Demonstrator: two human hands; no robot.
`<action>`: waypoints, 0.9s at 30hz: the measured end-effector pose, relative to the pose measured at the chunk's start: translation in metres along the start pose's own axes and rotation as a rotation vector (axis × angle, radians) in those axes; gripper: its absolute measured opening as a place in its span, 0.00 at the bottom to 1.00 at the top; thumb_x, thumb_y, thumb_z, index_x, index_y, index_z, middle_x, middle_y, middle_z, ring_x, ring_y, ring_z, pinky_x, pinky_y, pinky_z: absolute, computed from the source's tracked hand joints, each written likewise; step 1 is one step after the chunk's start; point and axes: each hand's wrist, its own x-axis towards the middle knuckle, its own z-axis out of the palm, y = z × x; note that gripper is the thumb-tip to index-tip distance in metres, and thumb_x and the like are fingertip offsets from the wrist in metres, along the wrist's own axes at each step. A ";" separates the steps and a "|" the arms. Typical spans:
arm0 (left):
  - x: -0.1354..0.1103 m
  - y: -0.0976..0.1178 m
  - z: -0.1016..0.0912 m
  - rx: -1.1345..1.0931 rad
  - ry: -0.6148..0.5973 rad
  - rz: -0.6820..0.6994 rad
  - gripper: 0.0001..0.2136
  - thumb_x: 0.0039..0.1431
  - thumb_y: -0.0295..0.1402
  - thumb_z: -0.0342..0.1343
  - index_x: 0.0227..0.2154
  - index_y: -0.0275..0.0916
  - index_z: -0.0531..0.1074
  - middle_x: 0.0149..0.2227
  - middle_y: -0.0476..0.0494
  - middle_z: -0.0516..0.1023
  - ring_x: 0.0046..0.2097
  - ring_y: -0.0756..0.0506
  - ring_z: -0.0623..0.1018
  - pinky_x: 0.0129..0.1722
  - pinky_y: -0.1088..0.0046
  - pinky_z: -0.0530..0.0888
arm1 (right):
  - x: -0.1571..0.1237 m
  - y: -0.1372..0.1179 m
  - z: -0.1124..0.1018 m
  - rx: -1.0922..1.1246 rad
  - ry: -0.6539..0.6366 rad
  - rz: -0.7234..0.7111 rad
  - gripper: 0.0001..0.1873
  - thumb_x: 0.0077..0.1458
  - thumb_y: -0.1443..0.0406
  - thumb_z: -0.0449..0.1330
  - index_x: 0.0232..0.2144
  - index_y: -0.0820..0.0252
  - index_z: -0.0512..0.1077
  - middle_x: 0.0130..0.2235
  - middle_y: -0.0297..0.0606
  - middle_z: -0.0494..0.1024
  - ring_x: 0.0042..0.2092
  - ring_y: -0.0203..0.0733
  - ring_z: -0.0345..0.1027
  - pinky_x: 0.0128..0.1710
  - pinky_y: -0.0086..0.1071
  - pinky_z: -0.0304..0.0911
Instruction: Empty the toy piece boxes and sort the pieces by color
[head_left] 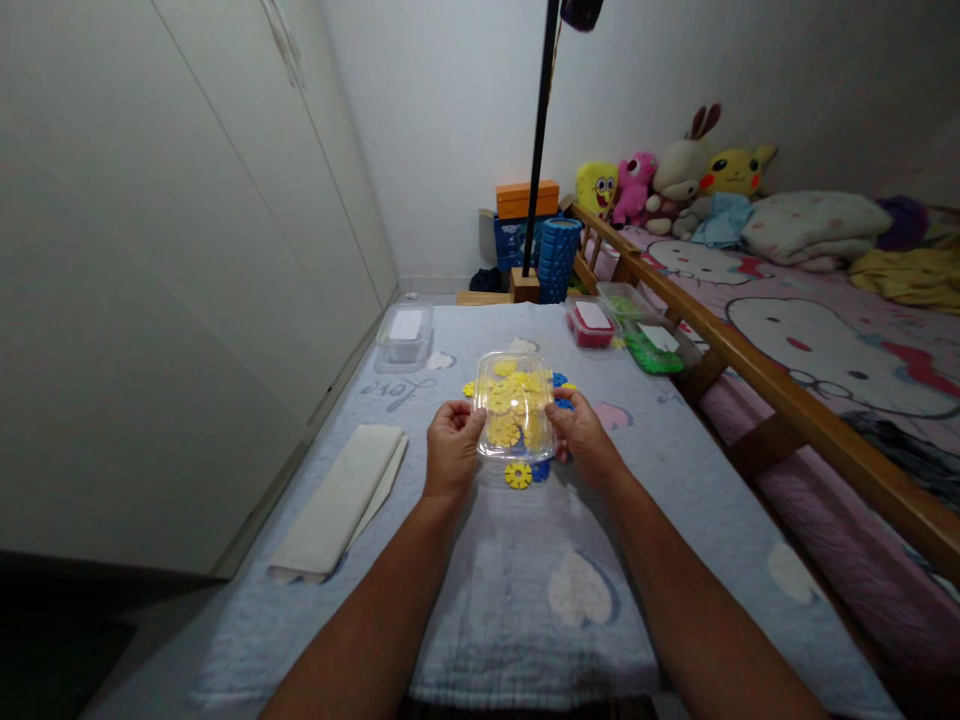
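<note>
Left hand (452, 445): at 8 o'clock of the clear plastic piece (515, 405), thumb above, pinching its near-left edge.
Right hand (587, 438): at 4 o'clock, pinching the opposite edge, thumb on top, bent fingers partly hidden.
Clear plastic piece: straight ahead at 12 o'clock from the wearer, between both hands, touching each; neither hand is clearly nearer. Its long axis appears to run from 12 to 6. Glossy, thin, rectangular with rounded corners and a raised rim; tray or lid, I cannot tell.
Yellow discs (517, 475): flat, round, notched like little cogs, matte plastic; many show through the piece, though whether in it or beneath is unclear. One lies bare at 6 o'clock.
Blue discs: the same notched shape, one (541, 471) beside that bare yellow disc, others peeping out at 2 o'clock.
Folded white sheet (341, 500): at 8 o'clock, smooth, doubled over, long and narrow.
Labelled clear box (405, 355): at 10 o'clock, hard see-through plastic.
Red-filled box (594, 316) and green-filled box (660, 338): towards 2 o'clock, white labels on top.
Blue cloth (480, 620): soft, crinkled, heart-printed, under everything.
Wooden rail (720, 338): varnished, squared, slanting along 3 o'clock.
</note>
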 end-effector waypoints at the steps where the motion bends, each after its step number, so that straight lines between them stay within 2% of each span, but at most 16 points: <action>1: 0.003 0.000 -0.002 -0.001 0.023 0.013 0.16 0.45 0.40 0.67 0.30 0.39 0.67 0.24 0.55 0.70 0.25 0.54 0.69 0.27 0.80 0.65 | -0.003 -0.001 0.001 -0.029 -0.067 0.036 0.35 0.46 0.45 0.67 0.49 0.55 0.61 0.19 0.19 0.67 0.15 0.32 0.58 0.13 0.24 0.51; 4: 0.008 0.001 -0.007 0.006 0.064 0.031 0.15 0.46 0.39 0.65 0.31 0.39 0.66 0.24 0.56 0.69 0.24 0.54 0.68 0.26 0.79 0.65 | -0.010 -0.003 0.006 -0.084 -0.229 0.073 0.39 0.46 0.47 0.68 0.54 0.56 0.60 0.19 0.21 0.69 0.15 0.33 0.61 0.13 0.23 0.54; 6: 0.010 0.000 -0.009 0.021 0.074 0.031 0.15 0.46 0.40 0.65 0.30 0.39 0.66 0.24 0.56 0.69 0.24 0.54 0.68 0.26 0.79 0.65 | -0.012 -0.003 0.009 -0.077 -0.270 0.057 0.40 0.47 0.49 0.68 0.57 0.56 0.60 0.18 0.20 0.69 0.14 0.32 0.59 0.13 0.23 0.54; 12: 0.011 -0.005 -0.009 0.039 0.076 0.031 0.17 0.45 0.42 0.66 0.32 0.40 0.66 0.25 0.56 0.68 0.25 0.53 0.69 0.27 0.79 0.66 | -0.011 0.002 0.011 -0.020 -0.243 0.040 0.41 0.48 0.51 0.67 0.59 0.57 0.58 0.18 0.19 0.69 0.15 0.31 0.57 0.14 0.22 0.51; 17: 0.012 -0.009 -0.008 0.042 0.033 0.038 0.17 0.47 0.42 0.66 0.34 0.40 0.66 0.27 0.55 0.69 0.27 0.53 0.70 0.29 0.79 0.67 | -0.008 0.010 0.012 0.060 -0.195 0.008 0.42 0.47 0.52 0.68 0.60 0.55 0.58 0.18 0.17 0.64 0.16 0.30 0.55 0.15 0.22 0.50; 23: 0.011 -0.011 -0.009 0.143 0.077 0.109 0.14 0.51 0.41 0.64 0.34 0.40 0.68 0.27 0.55 0.69 0.28 0.53 0.70 0.29 0.79 0.67 | -0.007 0.011 0.015 0.083 -0.185 -0.029 0.41 0.47 0.53 0.68 0.60 0.56 0.59 0.19 0.17 0.62 0.17 0.28 0.51 0.16 0.22 0.46; 27: 0.012 -0.014 -0.010 0.119 0.092 0.113 0.14 0.50 0.41 0.65 0.33 0.39 0.68 0.26 0.55 0.69 0.27 0.53 0.70 0.28 0.79 0.67 | -0.008 0.010 0.017 0.088 -0.174 -0.037 0.40 0.47 0.52 0.68 0.59 0.55 0.61 0.18 0.17 0.62 0.17 0.28 0.49 0.16 0.22 0.44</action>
